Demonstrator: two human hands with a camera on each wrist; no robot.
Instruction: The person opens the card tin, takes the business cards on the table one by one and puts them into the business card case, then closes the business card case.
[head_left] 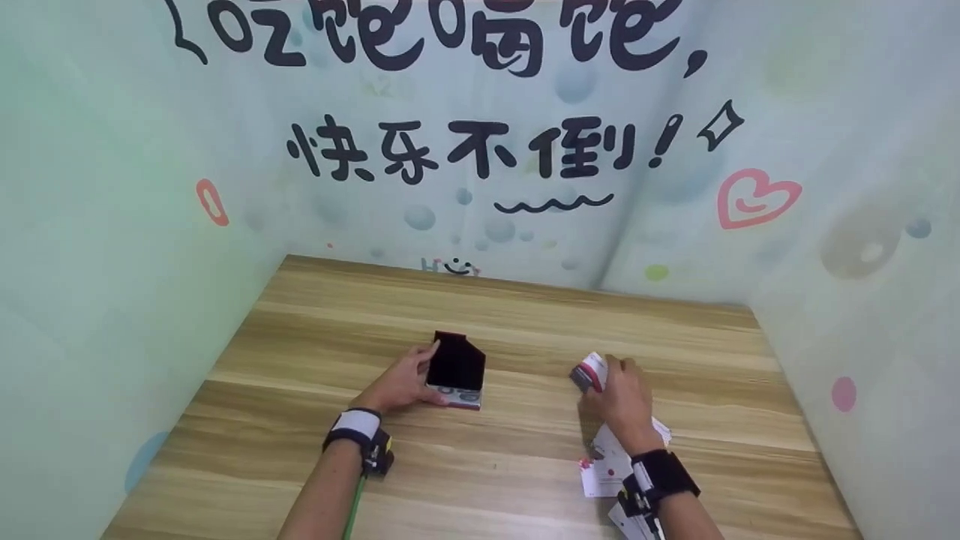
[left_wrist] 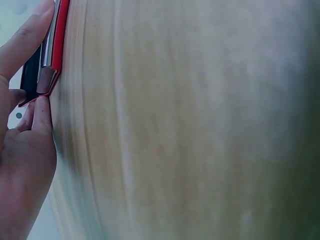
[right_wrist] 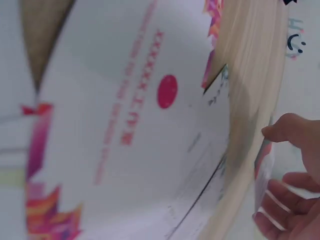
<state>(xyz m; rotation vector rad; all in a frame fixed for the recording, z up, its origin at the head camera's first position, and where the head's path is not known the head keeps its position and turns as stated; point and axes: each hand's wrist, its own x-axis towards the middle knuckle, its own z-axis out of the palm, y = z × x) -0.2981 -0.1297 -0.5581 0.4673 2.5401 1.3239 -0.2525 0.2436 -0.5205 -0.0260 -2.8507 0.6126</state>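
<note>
My left hand (head_left: pixel 397 384) grips the left side of a business card case (head_left: pixel 456 364) that stands with its black-lined lid raised. In the left wrist view the thumb lies along the silver tray of the card case (left_wrist: pixel 49 47), which has a red outer cover, and fingertips touch its end. To the right, my right hand (head_left: pixel 628 397) pinches a small stack of business cards (head_left: pixel 589 373), white, red and grey. The right wrist view has these held cards (right_wrist: pixel 263 172) edge-on between thumb and fingers, so their number cannot be told.
Loose white business cards (head_left: pixel 604 478) lie spread under and beside the right wrist, partly hidden by it. The wooden table (head_left: pixel 495 480) meets a printed cloth wall (head_left: pixel 465 225) at the back and pale walls at both sides.
</note>
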